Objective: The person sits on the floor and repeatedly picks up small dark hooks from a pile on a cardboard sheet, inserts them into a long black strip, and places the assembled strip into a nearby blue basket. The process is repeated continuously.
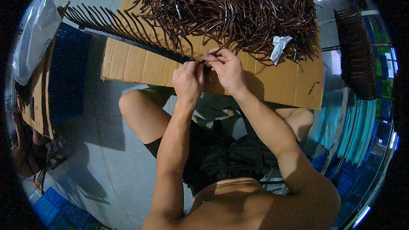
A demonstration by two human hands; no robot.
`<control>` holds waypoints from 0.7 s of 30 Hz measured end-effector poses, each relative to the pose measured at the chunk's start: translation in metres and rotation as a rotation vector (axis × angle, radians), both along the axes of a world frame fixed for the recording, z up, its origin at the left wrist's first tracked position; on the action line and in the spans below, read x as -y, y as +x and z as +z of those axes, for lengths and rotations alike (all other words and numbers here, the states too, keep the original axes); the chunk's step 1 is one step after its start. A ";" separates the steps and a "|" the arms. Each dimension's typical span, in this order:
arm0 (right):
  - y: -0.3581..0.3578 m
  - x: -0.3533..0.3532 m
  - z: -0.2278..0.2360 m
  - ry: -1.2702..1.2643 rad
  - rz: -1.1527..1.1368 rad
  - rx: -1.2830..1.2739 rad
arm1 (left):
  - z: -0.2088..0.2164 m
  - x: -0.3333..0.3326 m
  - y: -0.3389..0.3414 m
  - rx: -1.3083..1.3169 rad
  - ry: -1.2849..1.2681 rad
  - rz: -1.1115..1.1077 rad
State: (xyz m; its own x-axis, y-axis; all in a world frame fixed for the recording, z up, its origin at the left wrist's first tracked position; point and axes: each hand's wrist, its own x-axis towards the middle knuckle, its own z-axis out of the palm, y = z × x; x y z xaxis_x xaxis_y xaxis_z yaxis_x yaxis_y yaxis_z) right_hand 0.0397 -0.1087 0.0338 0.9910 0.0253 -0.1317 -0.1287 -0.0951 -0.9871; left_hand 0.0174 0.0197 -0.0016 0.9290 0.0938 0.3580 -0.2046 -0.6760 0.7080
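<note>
A long dark bar [140,42] runs from the upper left down to my hands, with a row of thin, curved brown strips standing along it. My left hand [187,81] is closed in a pinch at the near end of this bar. Beside it, my right hand [228,70] pinches what looks like one thin brown strip, its fingertips meeting those of the left. The fingers hide the exact point of contact. Just beyond the hands, a big tangled heap of the same brown strips [238,8] lies on a cardboard-topped table [140,66].
A crumpled white paper [279,49] rests at the heap's right edge. One loose strip [314,87] lies near the cardboard's right corner. Another strip-filled rack [355,55] hangs at the right, above turquoise material [341,127]. Clear plastic [36,38] and a second cardboard-covered surface [41,93] stand left.
</note>
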 end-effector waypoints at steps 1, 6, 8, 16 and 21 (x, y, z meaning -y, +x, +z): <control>-0.001 -0.001 0.000 -0.009 -0.013 0.007 | 0.000 0.000 0.000 -0.006 0.006 -0.002; -0.008 -0.007 0.002 -0.221 -0.044 0.157 | 0.001 0.001 0.002 0.009 0.008 -0.022; -0.009 -0.010 0.009 -0.516 -0.026 0.276 | -0.002 0.001 0.001 -0.005 0.021 -0.014; 0.081 0.024 0.033 -0.876 0.349 0.381 | 0.002 -0.017 0.000 -0.161 -0.049 0.200; 0.120 0.029 0.006 -1.266 0.244 0.391 | 0.010 -0.004 -0.006 -0.047 -0.133 0.084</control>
State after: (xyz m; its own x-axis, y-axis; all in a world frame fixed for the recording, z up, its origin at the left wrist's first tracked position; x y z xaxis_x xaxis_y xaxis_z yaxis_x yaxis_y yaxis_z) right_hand 0.1593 -0.1379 0.0399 0.9563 0.2776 0.0921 0.2899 -0.9414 -0.1726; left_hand 0.0112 0.0238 0.0081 0.9312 0.2156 0.2939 -0.1160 -0.5890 0.7997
